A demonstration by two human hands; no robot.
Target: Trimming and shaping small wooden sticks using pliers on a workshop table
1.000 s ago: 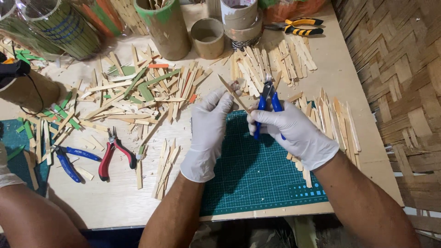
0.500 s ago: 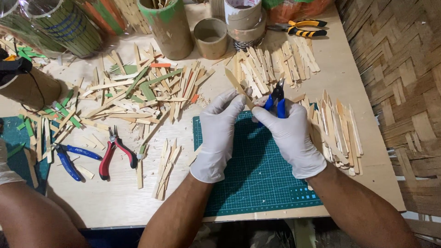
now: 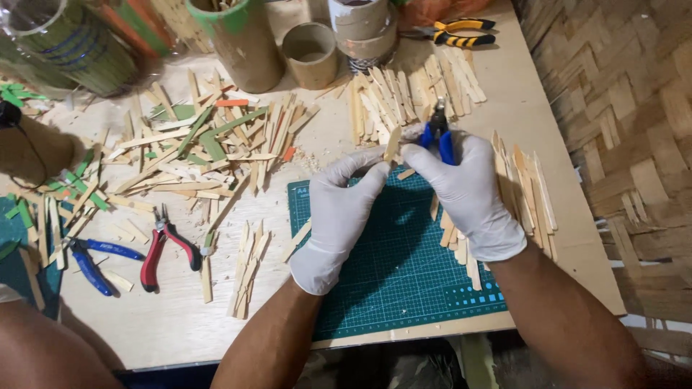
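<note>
Both my hands wear white gloves and meet above the green cutting mat [image 3: 389,281]. My left hand [image 3: 342,209] pinches a short wooden stick [image 3: 393,146] between thumb and fingers, holding it upright. My right hand [image 3: 468,191] grips blue-handled pliers [image 3: 438,137], their jaws beside the stick's upper end. More cut sticks [image 3: 522,187] lie in a row right of my right hand, and another row [image 3: 411,97] lies beyond both hands.
A heap of plain and green sticks [image 3: 194,155] covers the table's left half. Red-handled pliers [image 3: 166,245] and blue-handled pliers [image 3: 97,256] lie at the left. Cardboard tubes [image 3: 249,43] stand at the back, yellow-handled pliers [image 3: 454,32] behind them. A woven wall [image 3: 627,108] runs along the right.
Both hands have shifted slightly away from me over the mat. The left hand's stick has come upright, and the pliers now sit close against it.
</note>
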